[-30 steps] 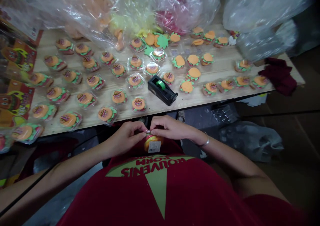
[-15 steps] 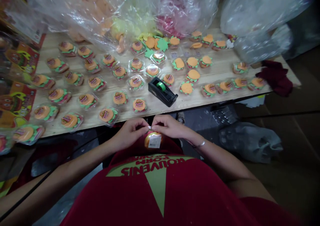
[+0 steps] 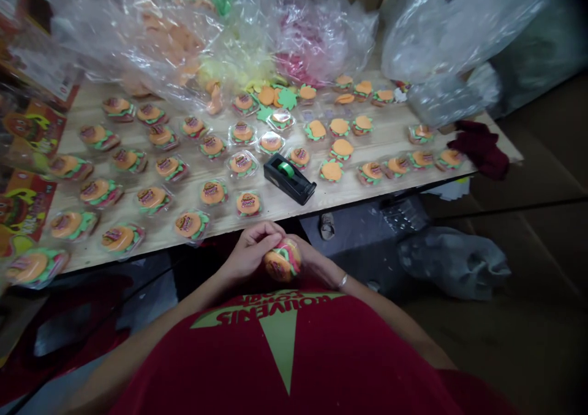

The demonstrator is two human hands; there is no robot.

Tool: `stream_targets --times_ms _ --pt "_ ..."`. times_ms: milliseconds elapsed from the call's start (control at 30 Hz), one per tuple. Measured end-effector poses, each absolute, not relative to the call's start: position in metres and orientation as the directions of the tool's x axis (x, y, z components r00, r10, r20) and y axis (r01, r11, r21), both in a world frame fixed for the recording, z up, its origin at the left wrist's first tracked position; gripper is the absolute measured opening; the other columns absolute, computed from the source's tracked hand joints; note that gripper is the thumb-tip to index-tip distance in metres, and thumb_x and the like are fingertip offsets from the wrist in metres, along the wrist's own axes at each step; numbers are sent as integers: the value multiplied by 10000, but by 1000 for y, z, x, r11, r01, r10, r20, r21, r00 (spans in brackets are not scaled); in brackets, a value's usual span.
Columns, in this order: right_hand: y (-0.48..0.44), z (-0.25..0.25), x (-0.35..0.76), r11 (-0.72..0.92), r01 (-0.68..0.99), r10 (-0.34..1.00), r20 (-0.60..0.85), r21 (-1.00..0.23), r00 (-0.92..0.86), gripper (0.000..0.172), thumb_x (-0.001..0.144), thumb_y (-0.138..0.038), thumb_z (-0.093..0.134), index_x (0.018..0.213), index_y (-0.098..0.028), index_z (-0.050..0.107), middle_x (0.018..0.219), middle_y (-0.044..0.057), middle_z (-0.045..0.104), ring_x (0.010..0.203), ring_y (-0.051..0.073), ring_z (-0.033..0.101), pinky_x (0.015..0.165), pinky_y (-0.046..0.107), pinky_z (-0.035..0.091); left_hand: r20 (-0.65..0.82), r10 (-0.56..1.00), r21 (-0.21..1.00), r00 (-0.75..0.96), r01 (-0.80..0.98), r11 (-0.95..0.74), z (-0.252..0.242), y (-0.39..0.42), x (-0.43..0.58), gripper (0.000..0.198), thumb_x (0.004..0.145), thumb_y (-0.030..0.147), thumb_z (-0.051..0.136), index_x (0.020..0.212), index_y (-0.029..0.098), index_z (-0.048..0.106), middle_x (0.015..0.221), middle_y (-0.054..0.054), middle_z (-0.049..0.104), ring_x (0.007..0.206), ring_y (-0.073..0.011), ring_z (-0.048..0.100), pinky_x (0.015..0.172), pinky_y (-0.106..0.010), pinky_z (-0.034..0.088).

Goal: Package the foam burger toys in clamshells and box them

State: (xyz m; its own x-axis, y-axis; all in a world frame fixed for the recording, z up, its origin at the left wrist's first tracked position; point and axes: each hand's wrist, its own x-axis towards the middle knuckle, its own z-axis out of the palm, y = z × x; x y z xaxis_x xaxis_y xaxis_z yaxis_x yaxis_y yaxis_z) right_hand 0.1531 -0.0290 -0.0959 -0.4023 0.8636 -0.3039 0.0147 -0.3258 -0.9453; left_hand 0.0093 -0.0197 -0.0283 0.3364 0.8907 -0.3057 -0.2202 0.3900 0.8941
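Close to my shirt, just off the table's front edge, I hold a toy burger (image 3: 281,264) in clear packaging, tilted so its orange bun and green and red layers show. My left hand (image 3: 250,250) is closed with thumb and fingers at its upper left side. Behind and to the right of the burger, my right hand (image 3: 315,263) supports it, its fingers mostly hidden. On the table nearest my hands stand a black tape dispenser (image 3: 291,181) with green tape and a boxed toy burger (image 3: 248,203).
Many packed toy burgers (image 3: 154,199) stand in rows on the wooden table (image 3: 225,219). Unpacked foam burgers (image 3: 331,171) and green foam pieces (image 3: 287,98) lie farther back. Plastic bags (image 3: 303,29) of coloured parts line the back; dark red cloth (image 3: 480,149) lies at the right end.
The toy burger has turned from its barcode label side to show its bun and layers. My right hand has shifted from pinching at its top to behind it. The camera view has shifted slightly.
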Motion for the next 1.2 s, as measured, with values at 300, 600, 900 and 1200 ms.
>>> stream_targets --times_ms 300,600,900,1200 --pt "-38 -49 188 -234 -70 929 -202 -970 -311 238 799 -385 671 852 -154 650 798 16 628 726 130 553 686 247 437 -439 888 892 138 -56 449 -31 -30 -2 260 770 391 675 719 158 571 693 32 551 620 -100 484 592 -217 388" --pt "-43 -65 183 -397 -186 882 -317 -899 -348 251 749 -380 725 871 -169 668 805 0 644 718 122 563 717 264 432 -480 852 866 212 -39 498 -37 -26 -3 242 780 391 664 768 157 604 776 -12 636 679 -135 574 632 -243 453" --pt "-50 -69 190 -506 -271 836 -390 -819 -385 258 692 -326 793 843 -168 655 785 -15 635 710 109 554 690 245 422 -527 784 817 327 -59 574 -32 -20 -5 265 807 439 621 830 176 595 815 -15 663 775 -173 628 693 -260 484" --pt "-52 -72 183 -446 -227 863 -349 -866 -365 274 761 -391 720 894 -160 653 796 -4 624 721 119 541 713 258 411 -556 784 807 276 -44 588 -33 -24 -2 242 790 400 648 775 162 608 795 -15 680 711 -150 616 647 -245 476"
